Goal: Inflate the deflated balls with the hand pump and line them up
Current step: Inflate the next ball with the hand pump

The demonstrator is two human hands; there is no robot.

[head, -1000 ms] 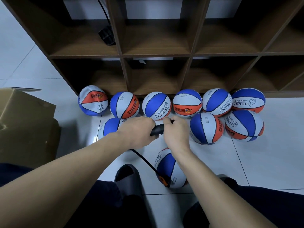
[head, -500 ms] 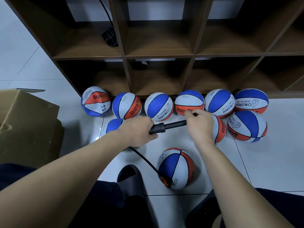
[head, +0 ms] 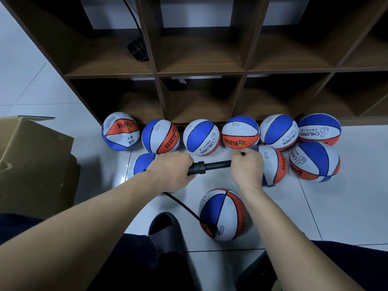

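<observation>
Black pump [head: 206, 165] — left hand [head: 170, 171] grips barrel, right hand [head: 247, 164] grips handle.

Dim cool light, soft shadows, wide-angle bowing at edges

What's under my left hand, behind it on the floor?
A blue and white ball lies beneath the left hand, which grips the pump. Most of that ball is covered.
</observation>
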